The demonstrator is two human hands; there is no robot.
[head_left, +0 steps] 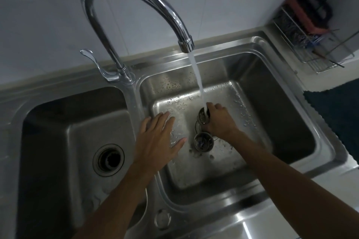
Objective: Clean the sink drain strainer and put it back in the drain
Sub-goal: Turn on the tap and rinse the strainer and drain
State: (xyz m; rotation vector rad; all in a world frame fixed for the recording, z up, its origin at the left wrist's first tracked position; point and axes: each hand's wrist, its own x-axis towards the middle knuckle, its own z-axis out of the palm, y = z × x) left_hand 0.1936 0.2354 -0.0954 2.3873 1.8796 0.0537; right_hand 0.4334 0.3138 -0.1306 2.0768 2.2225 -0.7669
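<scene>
My right hand (pixel 220 120) grips a round metal drain strainer (pixel 204 117) and holds it under the running water from the tap (pixel 186 43) over the right basin (pixel 287 122). A second round metal strainer (pixel 203 140) sits below it at the right basin's drain. My left hand (pixel 158 137) hovers flat with fingers spread over the divider between the basins and holds nothing. The left basin's drain (pixel 108 159) is an open dark hole with no strainer in it.
The chrome gooseneck tap has its lever (pixel 95 64) at the back left. A wire rack (pixel 314 44) with utensils and a red-and-black item stands at the back right. A dark cloth (pixel 338 106) lies on the right counter.
</scene>
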